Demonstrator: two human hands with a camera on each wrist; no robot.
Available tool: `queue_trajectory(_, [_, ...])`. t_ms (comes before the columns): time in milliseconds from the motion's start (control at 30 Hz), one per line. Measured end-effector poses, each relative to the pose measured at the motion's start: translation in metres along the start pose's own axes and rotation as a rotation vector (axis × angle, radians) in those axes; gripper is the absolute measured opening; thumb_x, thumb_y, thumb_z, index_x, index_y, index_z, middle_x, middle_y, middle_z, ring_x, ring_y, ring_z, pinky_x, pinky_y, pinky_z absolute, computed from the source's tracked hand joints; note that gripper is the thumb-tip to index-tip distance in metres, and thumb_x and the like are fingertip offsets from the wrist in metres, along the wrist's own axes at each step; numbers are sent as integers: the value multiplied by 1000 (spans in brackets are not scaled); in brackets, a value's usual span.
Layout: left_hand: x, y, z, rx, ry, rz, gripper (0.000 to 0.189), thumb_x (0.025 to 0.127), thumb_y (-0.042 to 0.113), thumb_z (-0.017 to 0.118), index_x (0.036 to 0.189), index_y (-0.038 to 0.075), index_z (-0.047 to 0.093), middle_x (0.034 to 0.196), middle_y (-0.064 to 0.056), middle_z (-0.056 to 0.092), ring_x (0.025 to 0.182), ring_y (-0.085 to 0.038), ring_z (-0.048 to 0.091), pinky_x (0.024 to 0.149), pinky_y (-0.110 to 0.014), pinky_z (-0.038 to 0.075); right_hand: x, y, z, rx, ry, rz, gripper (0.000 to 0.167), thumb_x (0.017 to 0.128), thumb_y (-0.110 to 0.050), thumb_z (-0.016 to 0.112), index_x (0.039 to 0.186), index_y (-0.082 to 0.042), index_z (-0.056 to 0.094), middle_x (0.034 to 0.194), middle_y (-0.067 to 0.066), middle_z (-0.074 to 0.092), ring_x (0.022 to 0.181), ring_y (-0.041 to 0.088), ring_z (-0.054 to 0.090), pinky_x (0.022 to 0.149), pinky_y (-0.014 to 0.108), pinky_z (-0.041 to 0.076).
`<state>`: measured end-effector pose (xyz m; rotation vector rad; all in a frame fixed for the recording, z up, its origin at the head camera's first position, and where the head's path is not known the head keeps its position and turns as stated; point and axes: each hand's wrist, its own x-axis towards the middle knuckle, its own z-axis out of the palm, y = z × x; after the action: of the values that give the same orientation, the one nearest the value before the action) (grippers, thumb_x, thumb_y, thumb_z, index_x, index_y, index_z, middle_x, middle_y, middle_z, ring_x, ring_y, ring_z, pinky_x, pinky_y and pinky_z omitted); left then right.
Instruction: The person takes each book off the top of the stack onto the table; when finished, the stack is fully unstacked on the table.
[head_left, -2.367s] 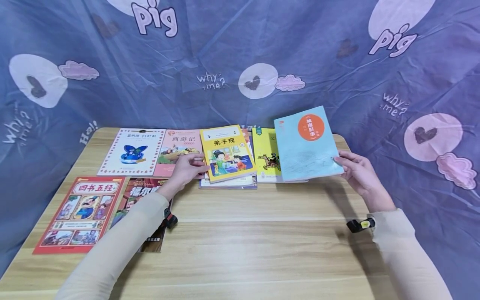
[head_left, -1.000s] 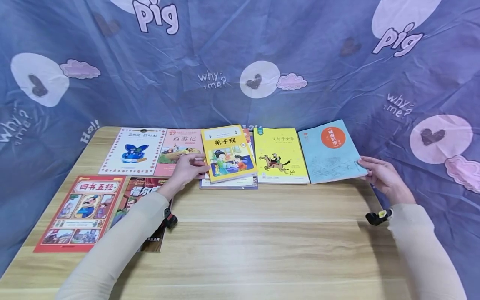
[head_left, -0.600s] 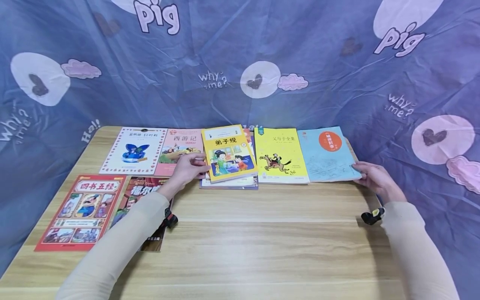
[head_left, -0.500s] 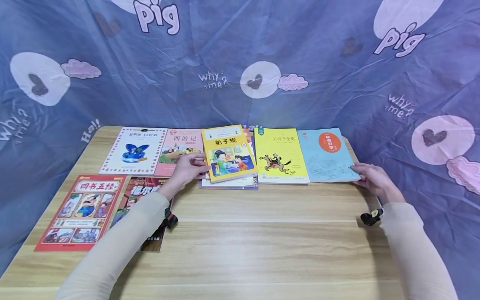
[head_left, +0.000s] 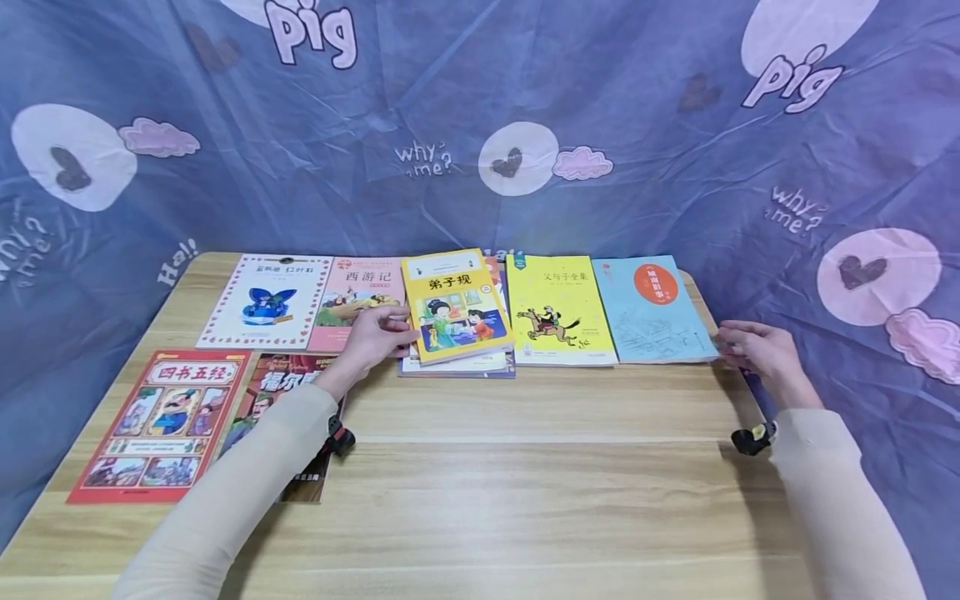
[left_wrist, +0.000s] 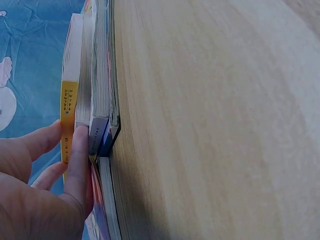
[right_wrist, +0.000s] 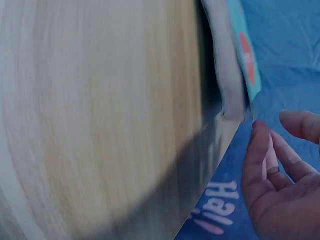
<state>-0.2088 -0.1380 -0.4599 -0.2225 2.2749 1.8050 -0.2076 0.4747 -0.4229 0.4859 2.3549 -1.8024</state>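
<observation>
L hand (head_left: 375, 337) on yellow bk (head_left: 457, 308), R hand (head_left: 761, 350) by teal bk (head_left: 652, 325), nr table (head_left: 525, 483) back edge.

Yellow bk tops a small pile, approx mid of back edge; L hand pinches its left side, grip narrow. Teal bk lies flat at back R corner; R hand just off its near R corner, thumb apart, fingers loosely bent, holding nothing. Btwn them: lime bk w/ horse riders (head_left: 558, 312). Left along back edge: pink bk (head_left: 375, 283), then white bk (head_left: 262, 300) nr back L corner. Toward left edge: red bk (head_left: 165, 425), dark bk (head_left: 281, 379) part under L sleeve (head_left: 225, 508). Blue cloth (head_left: 525, 83) behind.
</observation>
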Motion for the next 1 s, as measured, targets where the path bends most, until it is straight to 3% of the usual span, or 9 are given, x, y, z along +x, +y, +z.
queue_trajectory(100, [1, -1, 0, 2, 2, -4, 60, 94, 6, 79, 151, 6, 57, 121, -18, 68, 82, -12, 72, 78, -30, 70, -8, -9, 11, 148, -44, -21, 37, 104, -7, 62, 83, -32, 79, 78, -14, 78, 65, 3, 72, 60, 17, 64])
queue_trajectory(200, [0, -2, -1, 4, 0, -3, 60, 94, 6, 79, 151, 6, 57, 122, -19, 68, 84, -14, 73, 78, -30, 70, -12, -16, 29, 203, -81, -52, 33, 104, -6, 63, 87, -28, 79, 80, -11, 79, 66, 6, 73, 61, 18, 65])
queue_trajectory(333, [0, -1, -2, 6, -1, -7, 60, 95, 6, 79, 151, 6, 57, 122, -18, 68, 86, -15, 73, 78, -30, 70, -11, -23, 57, 177, -122, -70, 20, 104, -12, 67, 96, -27, 77, 85, -11, 80, 71, 7, 76, 66, 19, 67])
queue_trajectory(433, [0, -1, -1, 7, -4, -9, 60, 95, 7, 79, 151, 7, 57, 122, -18, 68, 86, -15, 73, 79, -30, 70, -12, -32, 82, 122, -144, -66, 10, 104, -16, 67, 113, -18, 72, 88, -11, 80, 75, 7, 77, 71, 20, 68])
queue_trajectory(533, [0, -1, -1, 5, -5, -11, 60, 95, 7, 79, 151, 7, 57, 123, -18, 67, 88, -16, 74, 80, -31, 70, -14, -40, 109, 45, -175, -86, 36, 106, -17, 64, 138, -1, 60, 90, -14, 79, 78, 6, 77, 75, 20, 68])
queue_trajectory(633, [0, -1, -1, 4, -4, -14, 60, 95, 7, 79, 151, 7, 57, 123, -18, 67, 88, -16, 74, 80, -32, 70, -16, -48, 135, -40, -203, -110, 54, 107, -18, 62, 150, 10, 47, 94, -15, 78, 81, 7, 76, 78, 20, 68])
queue_trajectory(767, [0, 0, 0, 6, 0, -16, 60, 94, 6, 79, 151, 8, 57, 121, -17, 68, 87, -15, 73, 79, -31, 70, -17, -55, 168, -105, -230, -115, 55, 107, -21, 64, 151, 8, 49, 118, 8, 77, 87, 10, 77, 84, 23, 68])
queue_trajectory(867, [0, 0, 0, 2, 2, -16, 60, 94, 6, 79, 151, 8, 57, 120, -16, 68, 86, -14, 73, 79, -31, 71, -16, -58, 192, -107, -272, -117, 53, 107, -20, 63, 150, 7, 50, 140, 28, 64, 93, 13, 77, 91, 28, 68])
queue_trajectory(1000, [0, 1, 1, -1, -1, -13, 61, 94, 6, 79, 151, 7, 57, 121, -17, 68, 85, -14, 73, 78, -31, 71, -16, -60, 221, -62, -307, -103, 50, 105, -17, 66, 147, 6, 54, 145, 32, 60, 92, 16, 78, 90, 31, 69])
